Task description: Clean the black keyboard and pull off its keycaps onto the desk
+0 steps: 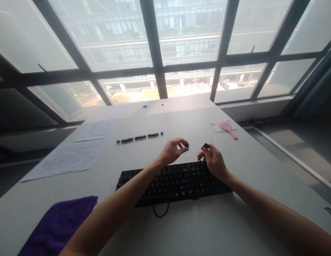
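A black keyboard [176, 182] lies on the white table [181, 227] in front of me. My left hand [172, 150] hovers above its far edge, fingers pinched on a small black keycap [187, 145]. My right hand [213, 160] is just to the right, closed on a wire keycap puller [206, 145] with a black tip. A row of several removed black keycaps [140, 137] lies farther back on the table, left of my hands.
Sheets of paper [66, 156] lie at the left, with a purple cloth [58, 224] at the near left corner. A pink hairbrush [228, 128] rests on a clear bag at the far right. Large windows stand behind the table.
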`<act>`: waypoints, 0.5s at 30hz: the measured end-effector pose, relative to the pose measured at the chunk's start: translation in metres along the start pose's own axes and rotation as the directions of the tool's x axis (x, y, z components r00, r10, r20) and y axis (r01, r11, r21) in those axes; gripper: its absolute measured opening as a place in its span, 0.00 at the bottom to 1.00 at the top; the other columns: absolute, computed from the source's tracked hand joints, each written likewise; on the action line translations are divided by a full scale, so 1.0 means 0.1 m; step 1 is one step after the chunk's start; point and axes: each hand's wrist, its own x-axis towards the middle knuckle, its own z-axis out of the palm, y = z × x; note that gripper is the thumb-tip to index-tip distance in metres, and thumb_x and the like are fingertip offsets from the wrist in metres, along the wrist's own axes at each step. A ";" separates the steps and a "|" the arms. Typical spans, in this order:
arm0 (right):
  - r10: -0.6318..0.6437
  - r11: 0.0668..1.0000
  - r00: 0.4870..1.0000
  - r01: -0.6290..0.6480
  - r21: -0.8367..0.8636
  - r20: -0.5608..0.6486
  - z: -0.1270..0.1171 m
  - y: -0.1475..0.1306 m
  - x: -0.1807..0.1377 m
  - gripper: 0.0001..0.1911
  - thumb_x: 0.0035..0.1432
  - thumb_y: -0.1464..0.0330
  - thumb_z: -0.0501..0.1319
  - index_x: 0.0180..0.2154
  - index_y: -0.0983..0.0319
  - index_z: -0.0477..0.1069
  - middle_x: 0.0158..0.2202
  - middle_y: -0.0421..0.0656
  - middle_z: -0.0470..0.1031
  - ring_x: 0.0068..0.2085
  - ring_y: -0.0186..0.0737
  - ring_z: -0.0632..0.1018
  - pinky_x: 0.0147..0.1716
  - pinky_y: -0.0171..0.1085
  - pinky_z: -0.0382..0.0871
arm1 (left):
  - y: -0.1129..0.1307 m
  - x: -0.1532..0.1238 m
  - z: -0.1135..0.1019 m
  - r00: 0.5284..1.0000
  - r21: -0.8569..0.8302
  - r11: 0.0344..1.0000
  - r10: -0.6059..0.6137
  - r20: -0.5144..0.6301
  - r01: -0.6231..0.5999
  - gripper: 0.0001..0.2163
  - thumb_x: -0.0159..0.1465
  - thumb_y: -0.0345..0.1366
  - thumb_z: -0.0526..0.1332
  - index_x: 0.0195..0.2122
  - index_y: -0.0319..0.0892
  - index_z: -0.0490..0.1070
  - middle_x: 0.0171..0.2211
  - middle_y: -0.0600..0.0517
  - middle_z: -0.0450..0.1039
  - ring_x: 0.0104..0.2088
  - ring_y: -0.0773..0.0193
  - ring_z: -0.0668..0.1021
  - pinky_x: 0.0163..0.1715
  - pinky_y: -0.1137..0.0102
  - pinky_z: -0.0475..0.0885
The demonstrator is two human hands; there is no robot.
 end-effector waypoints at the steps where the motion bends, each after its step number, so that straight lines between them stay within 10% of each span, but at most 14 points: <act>1: -0.003 1.000 1.000 0.003 -0.011 0.011 0.00 0.01 0.00 0.15 0.69 0.57 0.52 0.34 0.59 0.65 0.27 0.42 0.78 0.25 0.37 0.76 0.27 0.35 0.68 | -0.11 0.08 -0.12 1.000 0.035 0.999 -0.028 -0.009 0.028 0.05 0.62 0.35 0.66 0.39 0.42 0.76 0.37 0.52 0.78 0.32 0.66 0.77 0.36 0.70 0.74; 7: -0.030 0.995 0.998 0.035 -0.091 0.058 -0.01 0.01 -0.04 0.15 0.70 0.60 0.52 0.32 0.59 0.68 0.28 0.41 0.79 0.25 0.35 0.73 0.29 0.35 0.66 | -0.88 0.47 -0.71 0.980 0.422 0.886 -0.160 -0.114 0.194 0.07 0.59 0.35 0.67 0.39 0.43 0.79 0.39 0.51 0.78 0.36 0.62 0.77 0.44 0.65 0.72; 15: -0.031 0.991 0.994 0.044 -0.129 0.101 -0.02 -0.03 -0.05 0.14 0.69 0.63 0.52 0.32 0.59 0.69 0.29 0.40 0.78 0.28 0.36 0.74 0.32 0.35 0.67 | -1.40 0.59 -0.62 0.952 0.536 0.787 -0.255 -0.167 0.305 0.06 0.55 0.38 0.71 0.34 0.51 0.81 0.52 0.50 0.72 0.55 0.47 0.67 0.54 0.53 0.63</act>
